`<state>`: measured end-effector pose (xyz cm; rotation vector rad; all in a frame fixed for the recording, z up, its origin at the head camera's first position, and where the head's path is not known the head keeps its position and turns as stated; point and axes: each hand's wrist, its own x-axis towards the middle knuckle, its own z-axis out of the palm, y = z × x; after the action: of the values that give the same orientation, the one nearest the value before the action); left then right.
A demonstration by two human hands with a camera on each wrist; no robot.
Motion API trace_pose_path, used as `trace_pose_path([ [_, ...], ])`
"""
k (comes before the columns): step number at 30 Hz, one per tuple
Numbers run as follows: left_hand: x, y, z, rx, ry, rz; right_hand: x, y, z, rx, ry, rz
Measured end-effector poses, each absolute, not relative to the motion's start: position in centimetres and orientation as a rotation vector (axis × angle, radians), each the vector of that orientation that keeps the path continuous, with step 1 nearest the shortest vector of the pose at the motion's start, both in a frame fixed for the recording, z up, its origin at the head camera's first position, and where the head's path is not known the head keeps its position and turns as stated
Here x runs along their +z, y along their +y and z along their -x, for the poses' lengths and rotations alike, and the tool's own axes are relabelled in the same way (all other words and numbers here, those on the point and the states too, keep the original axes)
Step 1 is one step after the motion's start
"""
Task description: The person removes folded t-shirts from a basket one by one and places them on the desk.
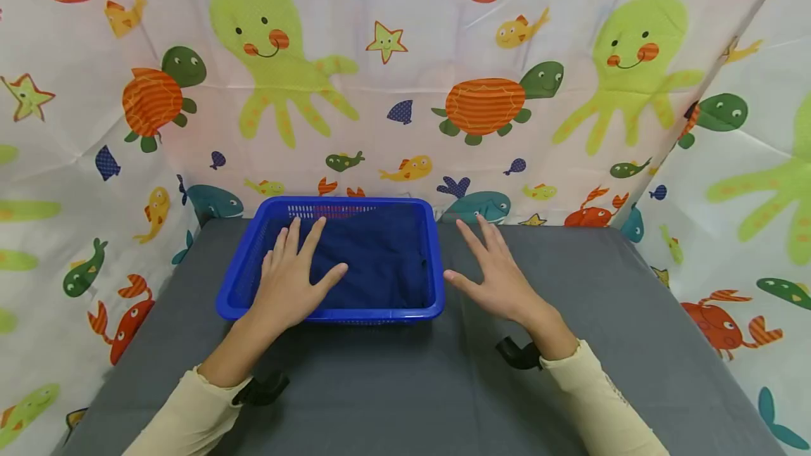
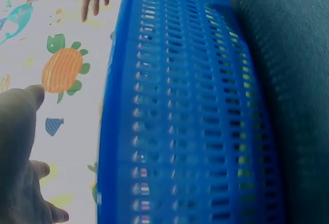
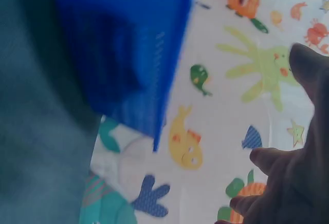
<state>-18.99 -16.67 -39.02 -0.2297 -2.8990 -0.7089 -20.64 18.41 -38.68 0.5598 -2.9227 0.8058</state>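
Head view: a blue basket point(image 1: 380, 314) on a grey surface point(image 1: 405, 389), straight ahead and somewhat to the left, long axis running left to right, far rim near a curtain point(image 1: 393, 13) printed with sea animals. Inside, a dark blue cloth point(image 1: 374, 259), covering most of the bottom. Left hand point(image 1: 288, 283) nearer, held over the basket's near left part, palm down, fingers fanned and pointing forward, thumb out over the cloth; nothing in its grasp. Right hand point(image 1: 497, 280) just outside the right rim, fingers spread, aimed forward and inward, thumb tip near the rim; nothing in its grasp either. Both forearms angled inward, in cream sleeves point(image 1: 196, 410), with a black wrist mount point(image 1: 262, 389) beneath each.

Left wrist view: the basket's slotted wall filling the middle, top rim toward the left of the picture. Thumb and fingertips along the left edge, loose and clear of the rim. At the top, fingers of the right hand, small and well apart.

Right wrist view: basket, blurred, at upper left, with a gap between it and the right hand. Thumb and fingers parted, nothing pinched. At the top, fingertips of the left hand, beyond the rim.
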Motion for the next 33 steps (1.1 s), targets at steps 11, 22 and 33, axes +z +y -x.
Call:
trace_pose_path([
  [11,-37.9,-20.0,20.2,-1.129,-2.946,0.334,-36.5,15.0,21.4,1.661,-2.763,-0.896],
  [22,-37.4,-22.3,21.7,-1.627,-2.977,0.265,-36.3,11.3,23.4,2.197,-2.805,-0.646],
  [33,-37.7,-23.7,22.2,-1.704,-3.091,0.063,-37.2,7.4,24.7,1.998,-2.987,-0.202],
])
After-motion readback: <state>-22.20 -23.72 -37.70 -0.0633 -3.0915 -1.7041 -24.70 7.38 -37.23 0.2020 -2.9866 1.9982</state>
